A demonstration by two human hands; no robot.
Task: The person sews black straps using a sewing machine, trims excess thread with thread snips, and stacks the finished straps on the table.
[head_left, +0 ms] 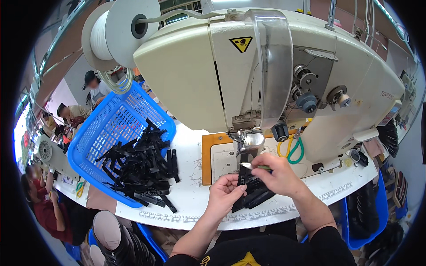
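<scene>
My left hand [223,193] pinches the lower end of a black fabric strip [242,175], which stands up toward the presser foot area of a sewing machine [179,75]. My right hand [280,175] grips a small tool [246,166] with a silver, pointed tip and a greenish handle; its tip lies against the strip's upper part. Whether it is a snipper or a blade, I cannot tell. More black strips [258,196] are heaped on the table under and between my hands. The machine's head hides part of the stitching spot.
Left of the machine, a tilted blue basket [79,170] spills a heap of black strips [148,162] onto the white table [191,199]. Scissors [296,153] with yellow and green handles lie behind my right hand. Another blue bin [385,208] stands at the right. Other people sit far left.
</scene>
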